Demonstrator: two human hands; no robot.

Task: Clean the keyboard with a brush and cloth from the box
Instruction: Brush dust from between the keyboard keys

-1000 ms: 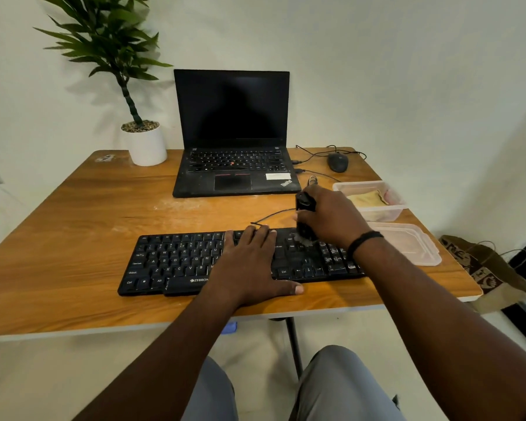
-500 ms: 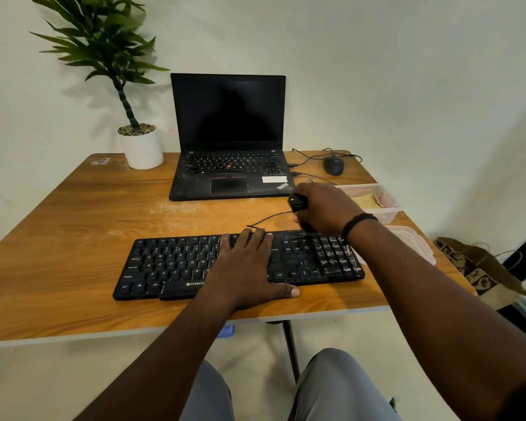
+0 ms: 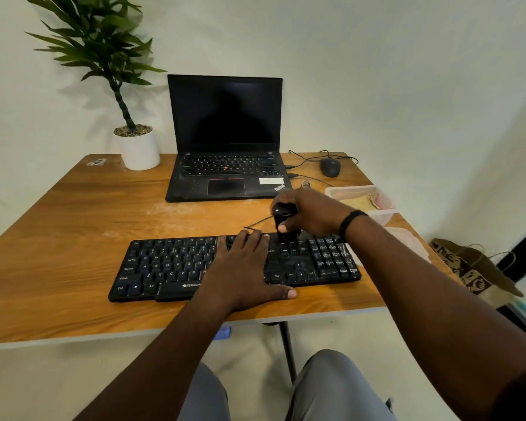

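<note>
Head view: right hand (image 3: pixel 312 212) grips black brush (image 3: pixel 281 221) upright on black keyboard (image 3: pixel 176 265).

- One keyboard (image 3: pixel 195 265)
- One brush (image 3: pixel 281 221)
- One box (image 3: pixel 363 199), one cloth (image 3: pixel 357 203) in it
- One lid (image 3: pixel 407 243)
- One laptop (image 3: pixel 225 141)
- One mouse (image 3: pixel 330 167)
- One plant (image 3: pixel 113 71)
- One bag (image 3: pixel 474 268)
- Two hands: left (image 3: pixel 243 271), right (image 3: pixel 308 212)
- One table (image 3: pixel 58 238)

Wooden table (image 3: pixel 73 238) under keyboard (image 3: pixel 164 268), laptop (image 3: pixel 225 171)
</note>
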